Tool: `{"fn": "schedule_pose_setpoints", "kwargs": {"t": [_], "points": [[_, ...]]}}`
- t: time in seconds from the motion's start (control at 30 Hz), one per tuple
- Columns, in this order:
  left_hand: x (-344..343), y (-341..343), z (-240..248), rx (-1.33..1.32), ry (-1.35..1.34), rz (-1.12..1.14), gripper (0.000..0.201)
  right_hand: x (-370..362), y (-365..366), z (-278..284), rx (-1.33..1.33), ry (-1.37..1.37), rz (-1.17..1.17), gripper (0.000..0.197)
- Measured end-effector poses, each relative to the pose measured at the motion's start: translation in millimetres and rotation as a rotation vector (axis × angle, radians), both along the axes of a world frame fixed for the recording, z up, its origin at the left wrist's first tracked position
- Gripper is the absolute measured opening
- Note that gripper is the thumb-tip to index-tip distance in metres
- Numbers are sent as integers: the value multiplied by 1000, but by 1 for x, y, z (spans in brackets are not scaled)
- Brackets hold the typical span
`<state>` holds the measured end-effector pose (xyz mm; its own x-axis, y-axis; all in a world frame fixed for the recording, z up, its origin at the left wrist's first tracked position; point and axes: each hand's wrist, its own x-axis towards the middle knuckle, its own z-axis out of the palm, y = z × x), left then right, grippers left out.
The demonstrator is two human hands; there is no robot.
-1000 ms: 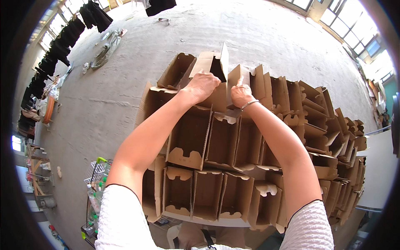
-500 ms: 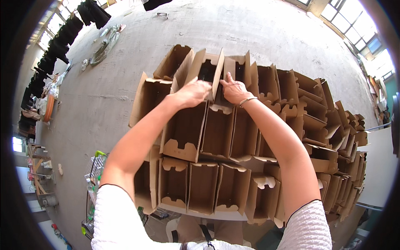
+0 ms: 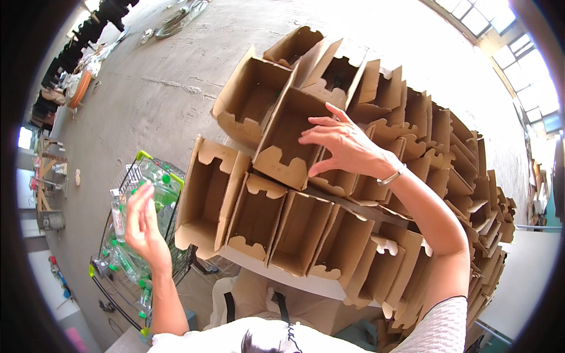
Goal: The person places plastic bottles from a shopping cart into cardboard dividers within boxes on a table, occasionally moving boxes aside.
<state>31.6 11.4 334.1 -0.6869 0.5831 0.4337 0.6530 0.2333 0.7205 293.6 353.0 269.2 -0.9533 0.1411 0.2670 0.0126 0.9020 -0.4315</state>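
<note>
- Boxes (image 3: 285, 132), brown and open-topped, stand in close rows beneath and around the right hand (image 3: 350, 147); packed so tightly, they probably prop one another upright.
- That hand hangs over them, fingers spread wide, gripping nothing.
- Well apart from it, the left hand (image 3: 144, 235) is over the bottles (image 3: 126, 259), fingers loosely straight; I see nothing in it, but can't tell whether it touches one.
- Those lie jumbled in a wire cart (image 3: 143, 155), parked seemingly for easy reach.
- Nearer the body than the right hand, a pale table (image 3: 282, 280) edge shows under the front row.
</note>
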Motion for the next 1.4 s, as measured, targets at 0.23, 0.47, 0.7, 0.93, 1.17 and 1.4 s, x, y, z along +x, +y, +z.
{"fn": "schedule_pose_setpoints", "kwargs": {"t": [0.23,0.47,0.7,0.93,1.17,1.4], "points": [[11,-68,-81,143,97,60,22,-14,-15,3,272,-415,216,13],[22,-144,-159,286,203,7,23,9,-80,92,670,-210,64,24],[46,-225,-221,450,14,-55,21,94,-258,170,693,125,-401,28],[84,-304,-214,530,-536,-149,17,137,-508,150,814,162,-609,24],[113,-337,-202,554,-604,-243,18,115,-586,92,850,49,-501,18],[154,-337,-185,426,-430,-510,21,124,-582,33,768,-5,-574,20]]}}
